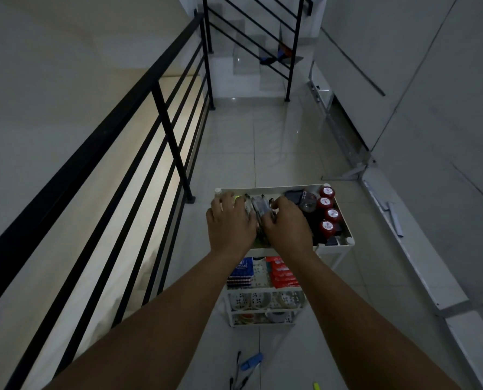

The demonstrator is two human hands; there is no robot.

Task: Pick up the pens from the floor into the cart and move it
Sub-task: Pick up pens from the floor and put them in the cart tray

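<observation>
A white tiered cart (345,220) stands on the tiled floor ahead of me. Both my hands are in its top tray. My left hand (230,222) and my right hand (286,223) lie side by side over a bunch of pens (255,205), fingers curled around them. On the floor near the bottom edge lie several pens (238,361), a blue marker (251,361) and a yellow highlighter (316,386). The part of the bunch under my palms is hidden.
Red-capped bottles (327,209) line the tray's right side. Lower shelves hold red packets (284,273), a blue box (241,270) and tape rolls (260,299). A black railing (161,114) runs along the left, stairs (248,60) rise ahead, and metal strips (395,218) lie along the right wall.
</observation>
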